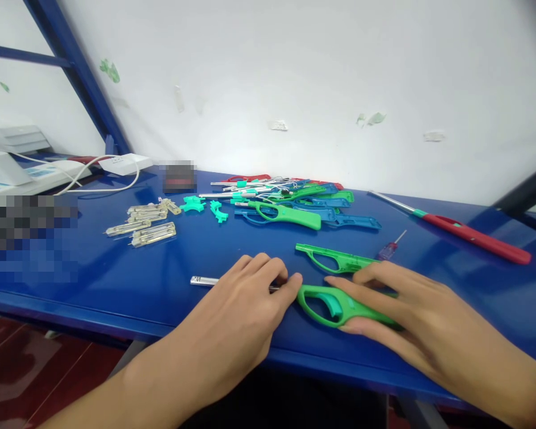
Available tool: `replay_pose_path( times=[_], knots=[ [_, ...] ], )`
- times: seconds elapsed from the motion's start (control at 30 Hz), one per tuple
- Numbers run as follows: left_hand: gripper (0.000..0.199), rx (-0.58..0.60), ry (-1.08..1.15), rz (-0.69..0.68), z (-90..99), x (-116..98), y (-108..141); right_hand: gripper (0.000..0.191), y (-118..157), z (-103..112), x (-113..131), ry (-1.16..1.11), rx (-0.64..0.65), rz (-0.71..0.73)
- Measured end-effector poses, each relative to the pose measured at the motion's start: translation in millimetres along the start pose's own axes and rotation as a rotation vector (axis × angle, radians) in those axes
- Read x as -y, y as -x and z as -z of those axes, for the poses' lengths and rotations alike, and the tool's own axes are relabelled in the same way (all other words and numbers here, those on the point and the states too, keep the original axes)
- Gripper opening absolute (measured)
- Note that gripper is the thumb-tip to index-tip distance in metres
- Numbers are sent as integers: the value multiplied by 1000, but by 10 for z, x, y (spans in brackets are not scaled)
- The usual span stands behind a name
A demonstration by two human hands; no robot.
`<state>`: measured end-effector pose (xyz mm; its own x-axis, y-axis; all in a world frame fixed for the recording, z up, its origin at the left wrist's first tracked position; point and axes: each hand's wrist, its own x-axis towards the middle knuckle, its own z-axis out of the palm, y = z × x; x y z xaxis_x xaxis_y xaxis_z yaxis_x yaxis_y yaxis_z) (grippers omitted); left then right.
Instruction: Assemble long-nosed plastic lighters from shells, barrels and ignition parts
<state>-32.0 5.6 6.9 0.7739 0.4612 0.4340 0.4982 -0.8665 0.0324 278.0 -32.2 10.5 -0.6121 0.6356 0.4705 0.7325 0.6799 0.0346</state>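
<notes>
Near the table's front edge lies a green lighter body [352, 307] with a teal trigger inside its loop. My right hand [411, 310] grips this body, thumb on the near side and fingers on the far side. My left hand [245, 298] is closed around a silver metal lighter tube [203, 281], whose tip sticks out to the left. The tube's other end sits close to the body's front, partly hidden by my left fingers, so I cannot tell whether they join. Just beyond lies a green half shell [339, 260], its inner side up, beside a small screwdriver [389, 247].
A pile of lighter shells [295, 208] and metal tubes lies at the back middle. Clear fuel tanks [152, 229] and teal triggers [194, 204] are left of it. An assembled red lighter [469, 235] lies right. White devices [36, 173] with cables stand far left.
</notes>
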Motion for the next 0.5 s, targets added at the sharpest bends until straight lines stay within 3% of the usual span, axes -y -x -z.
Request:
replay_pose_path(
  times=[0.5],
  knots=[
    [43, -21, 18, 8, 30, -3, -29, 50, -30, 5, 40, -4, 44, -19]
  ],
)
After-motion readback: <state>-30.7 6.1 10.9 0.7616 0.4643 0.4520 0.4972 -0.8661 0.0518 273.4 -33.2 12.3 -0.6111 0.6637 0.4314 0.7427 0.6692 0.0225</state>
